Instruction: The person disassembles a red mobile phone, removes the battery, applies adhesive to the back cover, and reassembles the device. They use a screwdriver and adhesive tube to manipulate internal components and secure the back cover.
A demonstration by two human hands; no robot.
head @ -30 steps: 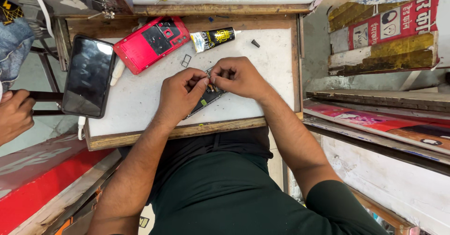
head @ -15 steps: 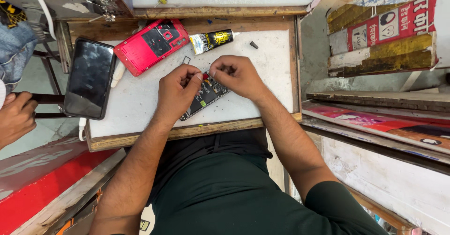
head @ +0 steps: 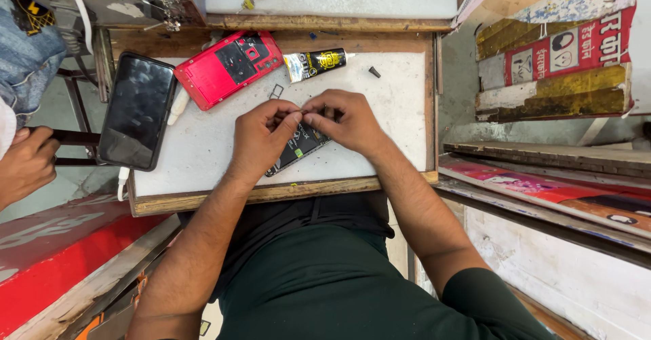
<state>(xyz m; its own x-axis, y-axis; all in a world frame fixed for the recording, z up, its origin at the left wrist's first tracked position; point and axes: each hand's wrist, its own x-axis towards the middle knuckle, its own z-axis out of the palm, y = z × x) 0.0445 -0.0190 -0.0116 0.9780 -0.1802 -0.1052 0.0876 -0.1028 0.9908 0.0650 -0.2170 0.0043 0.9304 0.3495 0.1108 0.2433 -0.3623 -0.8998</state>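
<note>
Fingertips of both hands met over a dark phone part [head: 298, 148] that lay tilted on the white worktop [head: 203, 150]. The left hand [head: 261, 136] had its grip closed, thumb and forefinger pinched together on something too small to make out. The right hand [head: 342, 119] pinched likewise, its grip closed at the same spot, so that the two grips touched just above the upper end of the dark part. Whether either pinch held a piece of that part or a separate bit could not be told.

Beyond the grips, farther from the person, lay a red phone body [head: 229, 67] with its inside showing, and just beside it to the right a small glue tube [head: 317, 64] with a yellow and black label. A small dark cap [head: 374, 72] sat apart, beyond the right hand. Well to the left of the left grip a black phone [head: 137, 109] rested, screen up, on the edge of the worktop. Another person's hand [head: 26, 163] showed at the far left edge, well apart from both grips.
</note>
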